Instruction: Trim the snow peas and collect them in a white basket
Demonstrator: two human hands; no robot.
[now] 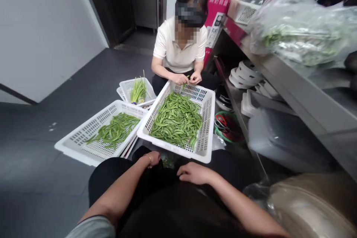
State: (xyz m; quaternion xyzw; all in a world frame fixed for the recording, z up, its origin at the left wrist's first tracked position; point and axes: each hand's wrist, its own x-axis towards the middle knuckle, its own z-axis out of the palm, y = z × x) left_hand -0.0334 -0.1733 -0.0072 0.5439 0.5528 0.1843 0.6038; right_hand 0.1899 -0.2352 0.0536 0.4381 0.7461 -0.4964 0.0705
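My left hand (154,159) hangs by my left knee, below the near edge of a large white basket (175,144); its fingers point down and are mostly hidden. Over my lap, to the right of it, my right hand (193,173) has loosely bent fingers, with nothing visible in them. The basket is slatted and holds a heap of green pea pods (178,119). To its left, a second white basket (75,148) carries a smaller pile of pea pods (115,130). Something green lies low between my knees, too dim to make out.
A co-worker (181,55) sits opposite, both hands holding a pod over the basket's far rim. Behind the left basket, a smaller basket (152,95) holds green stalks (138,90). At right, a metal shelf (295,89) bears bagged greens (301,41), with stacked white dishes (245,74) below.
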